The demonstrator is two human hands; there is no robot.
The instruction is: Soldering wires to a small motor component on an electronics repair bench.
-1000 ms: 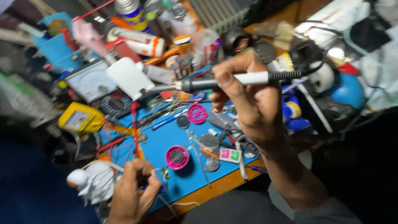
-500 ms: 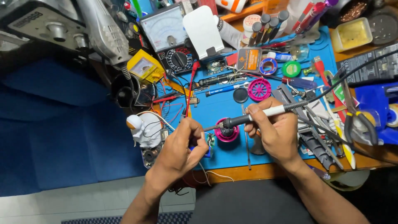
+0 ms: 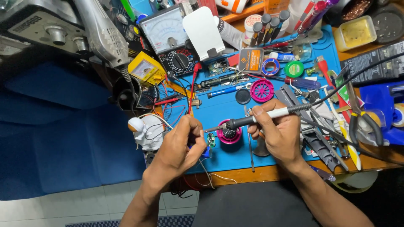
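Blue silicone mat (image 3: pixel 227 105) covers the worktop. Analogue multimeter with white dial (image 3: pixel 166 35) at mat's top edge, white plastic stand (image 3: pixel 203 31) just beside it. Magenta spoked reel (image 3: pixel 261 90) mid-mat. Yellow tray (image 3: pixel 354 32) at far right.

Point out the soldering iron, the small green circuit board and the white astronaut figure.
Soldering iron (image 3: pixel 256 119), head view, on its black grip.
Circuit board (image 3: pixel 211 140), head view, on its green face.
Astronaut figure (image 3: pixel 145 131), head view, on its white body.
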